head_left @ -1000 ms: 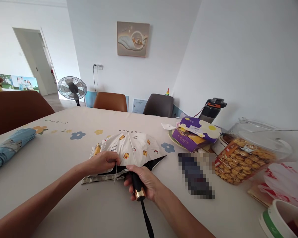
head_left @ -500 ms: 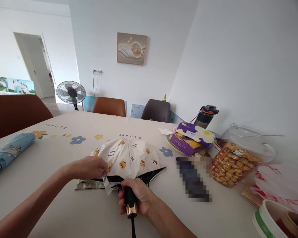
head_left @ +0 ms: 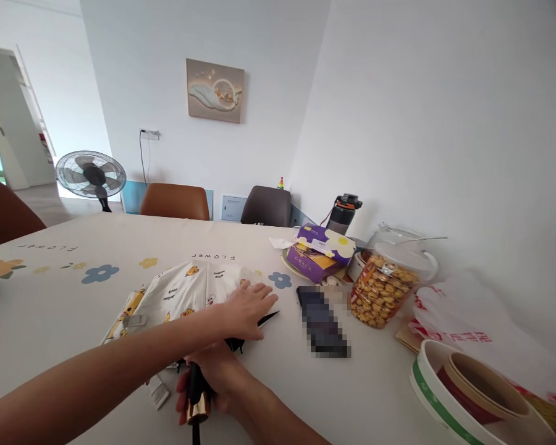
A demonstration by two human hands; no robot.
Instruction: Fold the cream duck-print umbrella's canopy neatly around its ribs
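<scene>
A folded white umbrella (head_left: 180, 293) printed with small yellow cartoon figures lies on the table (head_left: 65, 309) in front of me. My left hand (head_left: 245, 307) reaches across and rests flat on the right side of its canopy, fingers stretched out. Below it my right hand (head_left: 213, 377) is wrapped round the umbrella's black handle (head_left: 195, 395), which ends in a gold cap. A white strap tab (head_left: 159, 390) lies on the cloth by the handle.
To the right lie a blurred dark object (head_left: 322, 321), a purple box (head_left: 317, 253) on a plate, a jar of snacks (head_left: 387, 281), a dark bottle (head_left: 343, 213), a plastic bag (head_left: 472, 315) and paper bowls (head_left: 467, 389). Chairs (head_left: 173, 201) and a fan (head_left: 90, 176) stand beyond.
My left hand let go of the strap near the handle and moved right, onto the canopy's right side. The view swung to the right; my right hand kept hold of the handle.
</scene>
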